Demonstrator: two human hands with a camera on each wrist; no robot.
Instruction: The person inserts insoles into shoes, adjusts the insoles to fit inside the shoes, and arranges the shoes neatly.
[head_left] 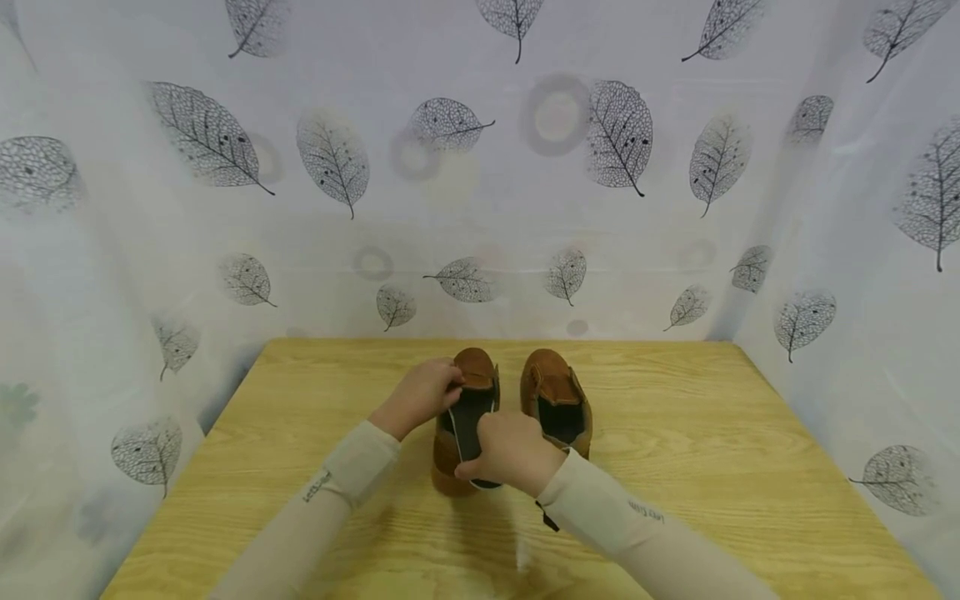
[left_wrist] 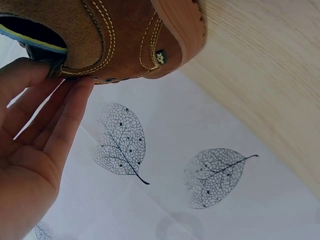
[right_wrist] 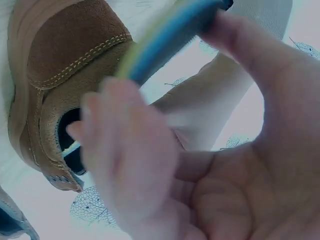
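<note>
A brown shoe (head_left: 450, 477) stands on the table, toe pointing away from me. My left hand (head_left: 422, 397) pinches the edge of its opening near the tongue, thumb inside and fingers outside in the left wrist view. A dark insole (head_left: 468, 423) slants into this shoe, its front end inside and its heel end raised. My right hand (head_left: 517, 450) grips the heel end between thumb and fingers. In the right wrist view the insole (right_wrist: 167, 42) shows a blue and yellow edge. The second brown shoe (head_left: 545, 367) stands to the right, partly behind my right hand.
The wooden table (head_left: 697, 450) spreads out on both sides of the shoes. Behind it and along both sides hangs a white curtain (head_left: 495, 208) printed with dark leaves. A small black tab (head_left: 549, 518) hangs under the right wrist.
</note>
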